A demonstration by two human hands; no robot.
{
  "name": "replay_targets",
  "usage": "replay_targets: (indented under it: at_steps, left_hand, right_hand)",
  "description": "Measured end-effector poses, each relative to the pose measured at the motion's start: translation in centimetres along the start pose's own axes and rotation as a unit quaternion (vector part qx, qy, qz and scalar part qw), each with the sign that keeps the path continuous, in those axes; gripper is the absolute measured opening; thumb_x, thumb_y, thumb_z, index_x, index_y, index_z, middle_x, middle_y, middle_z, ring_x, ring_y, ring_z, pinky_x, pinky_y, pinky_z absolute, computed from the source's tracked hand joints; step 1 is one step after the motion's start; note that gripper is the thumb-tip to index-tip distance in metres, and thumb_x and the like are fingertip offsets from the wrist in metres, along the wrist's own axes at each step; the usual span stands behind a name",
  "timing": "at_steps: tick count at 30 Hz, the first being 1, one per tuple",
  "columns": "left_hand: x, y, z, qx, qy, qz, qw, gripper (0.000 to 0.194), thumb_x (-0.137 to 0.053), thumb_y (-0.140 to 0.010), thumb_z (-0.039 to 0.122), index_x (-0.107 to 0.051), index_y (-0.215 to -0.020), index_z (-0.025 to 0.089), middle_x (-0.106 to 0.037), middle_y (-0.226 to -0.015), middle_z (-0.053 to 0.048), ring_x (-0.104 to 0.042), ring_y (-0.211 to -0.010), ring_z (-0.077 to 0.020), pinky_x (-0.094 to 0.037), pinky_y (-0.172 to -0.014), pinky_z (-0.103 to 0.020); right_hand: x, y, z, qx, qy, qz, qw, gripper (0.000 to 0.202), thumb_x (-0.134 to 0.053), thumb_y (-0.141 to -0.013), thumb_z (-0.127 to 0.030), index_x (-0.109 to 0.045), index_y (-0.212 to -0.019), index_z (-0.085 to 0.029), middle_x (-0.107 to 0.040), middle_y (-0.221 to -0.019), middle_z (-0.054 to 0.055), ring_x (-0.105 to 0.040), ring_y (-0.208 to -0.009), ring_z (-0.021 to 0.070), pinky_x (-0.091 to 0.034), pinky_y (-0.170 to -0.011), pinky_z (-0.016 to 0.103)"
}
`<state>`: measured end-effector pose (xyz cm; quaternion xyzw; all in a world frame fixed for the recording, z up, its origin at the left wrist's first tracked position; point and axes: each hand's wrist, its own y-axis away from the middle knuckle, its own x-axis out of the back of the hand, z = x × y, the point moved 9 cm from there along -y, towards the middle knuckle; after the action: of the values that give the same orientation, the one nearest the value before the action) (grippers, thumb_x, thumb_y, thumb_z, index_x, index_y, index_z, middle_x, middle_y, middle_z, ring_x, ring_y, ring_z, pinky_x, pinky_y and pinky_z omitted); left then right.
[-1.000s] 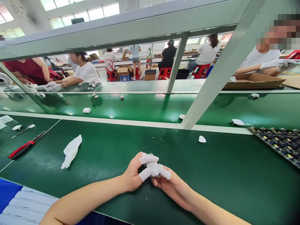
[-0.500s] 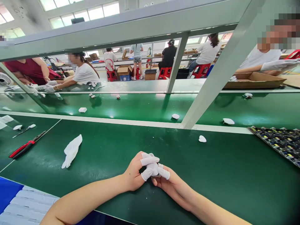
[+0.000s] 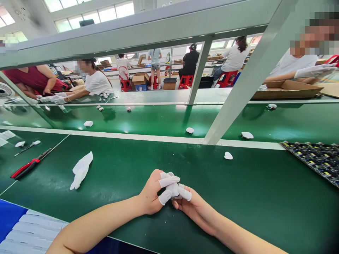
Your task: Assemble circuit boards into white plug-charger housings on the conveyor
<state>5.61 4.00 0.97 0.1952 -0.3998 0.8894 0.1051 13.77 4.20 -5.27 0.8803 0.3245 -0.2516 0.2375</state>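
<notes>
Both my hands meet over the green table, fingers closed around one small white plastic piece (image 3: 174,189) with a dark part at its edge. My left hand (image 3: 156,190), in white finger cots, grips it from the left and above. From the right, my right hand (image 3: 186,197) pinches the same piece, also with white finger cots. The fingers cover most of it, so its full shape is hidden. A small white cover (image 3: 228,155) lies on the table beyond my right hand. To the left rests a crumpled white glove (image 3: 81,170).
Red-and-black pliers (image 3: 31,168) lie at the left. A tray of circuit boards (image 3: 315,160) sits at the right edge. Beyond a metal frame post (image 3: 238,84), a green conveyor belt (image 3: 159,121) carries several small white parts. Co-workers sit across it.
The parts on the conveyor belt have shifted left. My hands keep nearly the same place and hold on the white piece.
</notes>
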Motion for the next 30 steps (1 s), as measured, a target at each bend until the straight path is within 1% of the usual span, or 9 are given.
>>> replay_targets:
  at_steps: [5, 8, 11, 15, 17, 21, 23, 26, 30]
  left_hand:
    - [0.4, -0.5, 0.6, -0.058, -0.09, 0.012, 0.994, 0.045, -0.055, -0.085, 0.032, -0.05, -0.129, 0.024, -0.065, -0.087, -0.005, -0.056, -0.079, -0.0178, -0.044, -0.081, -0.037]
    - [0.3, -0.7, 1.0, -0.098, -0.157, -0.002, 0.983, 0.055, -0.061, -0.08, 0.038, -0.047, -0.131, 0.023, -0.065, -0.083, -0.003, -0.055, -0.073, -0.017, -0.041, -0.088, -0.041]
    - [0.5, -0.8, 1.4, -0.116, -0.152, -0.001, 0.982, 0.056, -0.061, -0.08, 0.045, -0.048, -0.13, 0.023, -0.065, -0.083, -0.003, -0.056, -0.073, -0.0173, -0.041, -0.087, -0.041]
    - [0.5, -1.0, 1.3, -0.075, -0.012, -0.008, 0.997, 0.042, -0.048, -0.088, 0.044, -0.053, -0.123, 0.022, -0.061, -0.088, -0.007, -0.058, -0.083, -0.0199, -0.048, -0.079, -0.038]
    - [0.3, -1.0, 0.9, -0.047, 0.037, -0.017, 0.998, 0.038, -0.051, -0.086, 0.039, -0.056, -0.12, 0.022, -0.059, -0.094, -0.008, -0.057, -0.09, -0.021, -0.05, -0.08, -0.039]
    - [-0.2, -0.6, -0.7, 0.037, 0.053, -0.03, 0.997, 0.039, -0.062, -0.078, 0.029, -0.057, -0.117, 0.023, -0.057, -0.098, -0.008, -0.056, -0.09, -0.0202, -0.052, -0.079, -0.036]
    - [-0.2, -0.4, -1.4, 0.073, 0.054, -0.027, 0.995, 0.04, -0.063, -0.076, 0.025, -0.056, -0.115, 0.022, -0.056, -0.101, -0.008, -0.055, -0.088, -0.0188, -0.052, -0.076, -0.035]
    - [0.1, -0.4, -1.6, 0.089, 0.051, -0.013, 0.995, 0.04, -0.064, -0.074, 0.021, -0.053, -0.113, 0.021, -0.055, -0.107, -0.009, -0.054, -0.095, -0.0207, -0.051, -0.083, -0.04]
    - [-0.2, -0.3, -1.6, 0.094, 0.054, -0.017, 0.994, 0.056, -0.069, -0.072, 0.028, -0.047, -0.124, 0.021, -0.052, -0.118, -0.012, -0.053, -0.107, -0.0257, -0.05, -0.088, -0.043]
  right_hand:
    - [0.1, 0.0, -0.1, -0.002, -0.002, -0.001, 1.0, 0.024, -0.07, -0.079, -0.039, -0.064, -0.08, -0.016, -0.052, -0.075, 0.0, -0.039, -0.066, 0.0094, -0.037, -0.069, 0.025]
    - [-0.2, 0.0, -0.3, -0.006, 0.008, -0.012, 1.0, 0.023, -0.07, -0.079, -0.036, -0.065, -0.087, -0.015, -0.053, -0.08, 0.001, -0.038, -0.068, 0.0098, -0.036, -0.07, 0.025]
    - [-0.6, 0.1, -0.3, -0.009, 0.005, -0.036, 0.999, 0.021, -0.071, -0.077, -0.035, -0.064, -0.08, -0.015, -0.052, -0.073, 0.0, -0.038, -0.066, 0.0107, -0.035, -0.07, 0.026]
    - [-0.8, 0.2, 0.7, -0.044, -0.05, -0.06, 0.996, 0.029, -0.059, -0.082, -0.043, -0.065, -0.083, -0.014, -0.054, -0.071, 0.002, -0.043, -0.064, 0.0129, -0.035, -0.07, 0.028]
    - [-0.5, 0.2, 0.9, -0.047, -0.075, -0.047, 0.995, 0.03, -0.056, -0.084, -0.043, -0.065, -0.083, -0.014, -0.054, -0.071, 0.002, -0.043, -0.061, 0.0119, -0.033, -0.066, 0.027]
    - [0.1, 0.0, 0.3, -0.028, -0.083, -0.017, 0.996, 0.033, -0.054, -0.087, -0.051, -0.063, -0.086, -0.019, -0.048, -0.071, -0.002, -0.037, -0.059, 0.0106, -0.031, -0.064, 0.026]
    - [0.1, 0.1, -0.5, -0.005, -0.055, -0.011, 0.998, 0.038, -0.051, -0.087, -0.055, -0.062, -0.087, -0.019, -0.046, -0.073, -0.002, -0.034, -0.061, 0.0113, -0.032, -0.066, 0.027]
    - [0.1, 0.4, -2.0, 0.046, 0.032, 0.003, 0.998, 0.032, -0.056, -0.086, -0.049, -0.061, -0.082, -0.017, -0.042, -0.071, -0.001, -0.03, -0.064, 0.0124, -0.03, -0.066, 0.027]
    - [0.5, 0.6, -2.6, 0.064, 0.125, 0.026, 0.99, 0.03, -0.06, -0.084, -0.046, -0.057, -0.076, -0.016, -0.039, -0.064, -0.002, -0.027, -0.063, 0.0124, -0.027, -0.064, 0.027]
